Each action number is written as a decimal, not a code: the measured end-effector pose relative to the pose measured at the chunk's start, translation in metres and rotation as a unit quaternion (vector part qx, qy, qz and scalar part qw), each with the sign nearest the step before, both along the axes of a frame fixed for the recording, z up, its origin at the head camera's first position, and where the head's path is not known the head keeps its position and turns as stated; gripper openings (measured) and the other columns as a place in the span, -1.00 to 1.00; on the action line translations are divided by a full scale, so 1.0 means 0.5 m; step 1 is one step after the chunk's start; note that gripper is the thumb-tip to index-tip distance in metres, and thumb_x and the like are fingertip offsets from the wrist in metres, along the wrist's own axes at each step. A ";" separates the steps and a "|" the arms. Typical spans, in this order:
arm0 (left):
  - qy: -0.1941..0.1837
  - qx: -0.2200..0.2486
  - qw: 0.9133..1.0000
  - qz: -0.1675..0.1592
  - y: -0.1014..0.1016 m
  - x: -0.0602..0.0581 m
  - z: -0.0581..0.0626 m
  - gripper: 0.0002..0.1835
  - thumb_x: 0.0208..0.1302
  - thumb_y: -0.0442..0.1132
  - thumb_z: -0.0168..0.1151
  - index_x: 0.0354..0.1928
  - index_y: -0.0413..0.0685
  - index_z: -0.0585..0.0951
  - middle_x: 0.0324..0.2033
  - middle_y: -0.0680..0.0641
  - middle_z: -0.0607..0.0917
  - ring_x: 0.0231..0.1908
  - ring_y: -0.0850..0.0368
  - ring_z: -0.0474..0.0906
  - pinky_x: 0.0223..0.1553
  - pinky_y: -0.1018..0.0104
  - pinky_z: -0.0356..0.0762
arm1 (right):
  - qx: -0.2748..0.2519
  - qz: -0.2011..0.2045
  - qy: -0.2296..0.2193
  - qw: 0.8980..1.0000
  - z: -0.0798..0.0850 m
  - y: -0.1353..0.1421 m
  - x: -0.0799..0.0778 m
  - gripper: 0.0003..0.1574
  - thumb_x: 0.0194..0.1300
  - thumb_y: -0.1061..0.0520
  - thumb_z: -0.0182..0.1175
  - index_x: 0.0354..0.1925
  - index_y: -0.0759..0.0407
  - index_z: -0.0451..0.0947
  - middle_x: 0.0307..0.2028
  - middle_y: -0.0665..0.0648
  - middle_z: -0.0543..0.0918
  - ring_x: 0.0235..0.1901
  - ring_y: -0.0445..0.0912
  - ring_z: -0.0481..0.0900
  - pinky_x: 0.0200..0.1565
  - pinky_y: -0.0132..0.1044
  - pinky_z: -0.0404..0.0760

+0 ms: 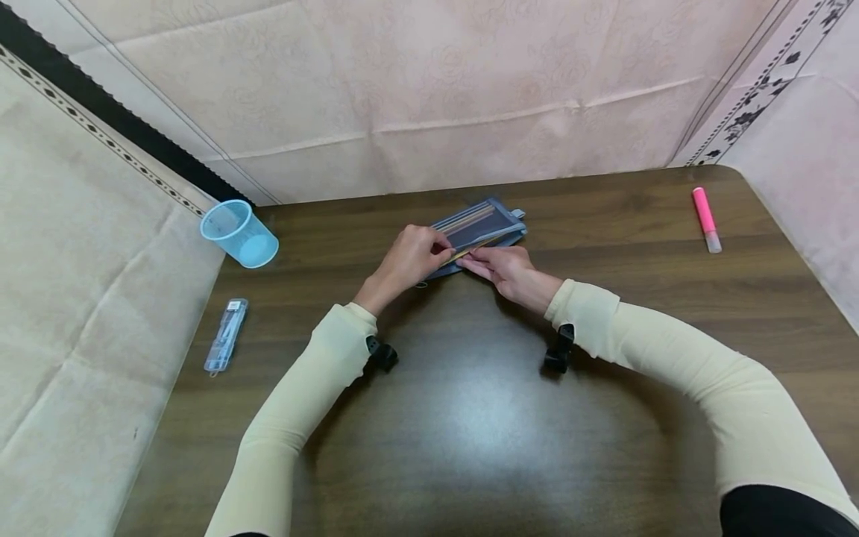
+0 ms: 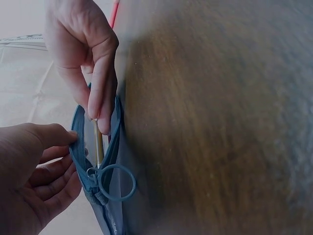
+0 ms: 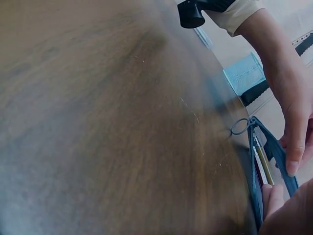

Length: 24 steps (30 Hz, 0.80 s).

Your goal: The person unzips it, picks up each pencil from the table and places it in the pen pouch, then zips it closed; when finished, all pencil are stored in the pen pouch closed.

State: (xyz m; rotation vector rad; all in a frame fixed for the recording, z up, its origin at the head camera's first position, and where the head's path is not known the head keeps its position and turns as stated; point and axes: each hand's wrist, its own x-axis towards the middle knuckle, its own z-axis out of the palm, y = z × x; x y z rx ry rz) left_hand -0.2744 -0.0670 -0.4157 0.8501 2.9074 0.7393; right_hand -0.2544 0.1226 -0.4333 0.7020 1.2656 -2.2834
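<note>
A blue zip pencil case (image 1: pixel 499 218) with a see-through side lies near the back edge of the table, with several slim sticks showing inside. My left hand (image 1: pixel 411 257) pinches one rim of its unzipped mouth between thumb and fingers. Into that mouth reach the fingers of my right hand (image 1: pixel 508 270), pinching the end of a slim yellow pencil (image 2: pixel 99 149); its far end is hidden in the case. A ring-shaped zip pull (image 2: pixel 133 182) hangs at the mouth's near end in the left wrist view.
At the table's left back corner a blue translucent cup (image 1: pixel 241 235) lies tilted. A clear, bluish slim case (image 1: pixel 227 335) rests near the left edge. Far right lies a pink marker (image 1: pixel 705 216). Patterned cloth (image 1: pixel 403 97) hangs behind the wooden table (image 1: pixel 463 432).
</note>
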 end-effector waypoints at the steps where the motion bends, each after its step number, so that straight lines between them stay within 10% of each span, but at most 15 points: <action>1: 0.001 0.001 1.000 -0.001 0.000 0.000 -0.001 -0.79 0.39 -0.17 0.29 -0.15 -0.13 0.79 -0.24 -0.08 0.80 -0.31 0.16 0.64 -0.17 0.30 0.67 | 0.000 0.000 -0.002 1.000 0.000 0.000 0.001 -0.47 0.42 0.38 0.13 0.32 0.30 0.43 0.24 0.32 0.57 0.18 0.05 0.61 0.09 -0.26 0.66; 16: 0.008 0.020 1.000 -0.014 -0.004 -0.002 -0.012 -0.81 0.38 -0.18 0.30 -0.16 -0.13 0.79 -0.26 -0.09 0.80 -0.31 0.16 0.66 -0.15 0.30 0.68 | -0.029 0.071 -0.016 0.997 0.007 0.008 0.039 -0.47 0.47 0.33 0.09 0.36 0.36 0.39 0.20 0.31 0.63 0.14 0.01 0.68 0.20 -0.25 0.59; 24: 0.002 0.033 0.999 -0.019 -0.010 0.002 -0.011 -0.79 0.36 -0.18 0.33 -0.09 -0.13 0.77 -0.21 -0.09 0.78 -0.30 0.14 0.61 -0.11 0.31 0.67 | -0.008 0.130 0.086 0.988 0.040 0.033 0.054 -0.52 0.48 0.29 0.10 0.30 0.43 0.41 -0.20 0.22 0.79 -0.15 -0.05 0.79 0.28 -0.08 0.50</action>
